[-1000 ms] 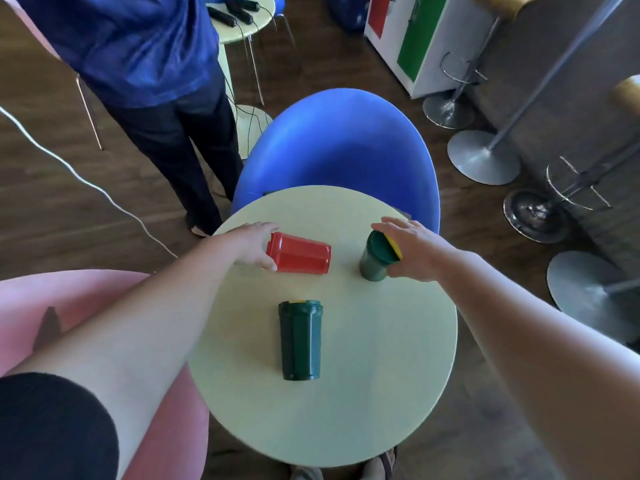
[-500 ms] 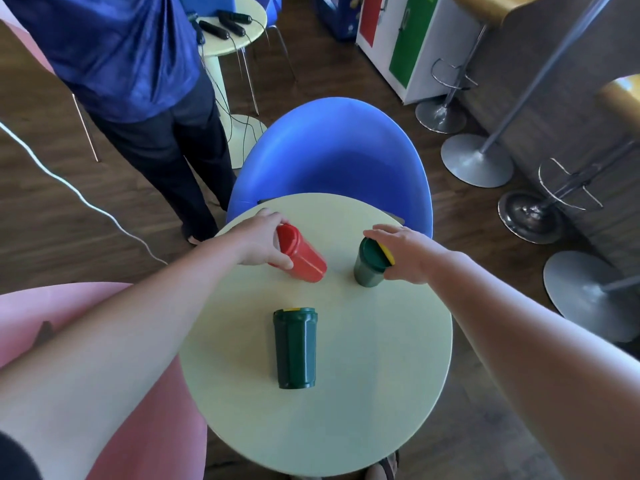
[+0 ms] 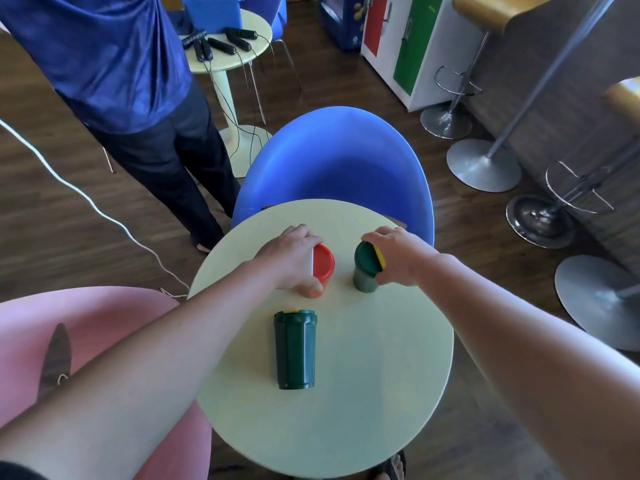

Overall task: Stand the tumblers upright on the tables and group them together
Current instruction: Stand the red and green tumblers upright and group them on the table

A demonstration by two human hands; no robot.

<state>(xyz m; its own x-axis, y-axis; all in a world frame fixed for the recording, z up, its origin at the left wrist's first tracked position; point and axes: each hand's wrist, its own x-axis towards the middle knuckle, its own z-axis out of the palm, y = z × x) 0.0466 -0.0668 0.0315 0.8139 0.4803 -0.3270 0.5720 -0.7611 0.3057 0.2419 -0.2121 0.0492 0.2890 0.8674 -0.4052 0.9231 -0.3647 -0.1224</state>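
A red tumbler (image 3: 323, 263) stands upright on the round pale-green table (image 3: 381, 393), and my left hand (image 3: 294, 254) grips its left side. To its right a dark green tumbler with a yellow lid tab (image 3: 366, 266) also stands upright, with my right hand (image 3: 398, 254) holding its top from the right. A second dark green tumbler (image 3: 295, 348) lies on its side nearer to me, its lid end pointing away, untouched by either hand.
A blue chair (image 3: 339, 164) stands behind the table and a pink chair (image 3: 93, 327) at the left. A person in blue (image 3: 131, 81) stands at the back left beside a small table (image 3: 235, 46) with black devices. Bar stools (image 3: 485, 161) line the right.
My left hand has tipped the red tumbler from lying on its side up to standing. My right hand has stayed on the upright green tumbler.
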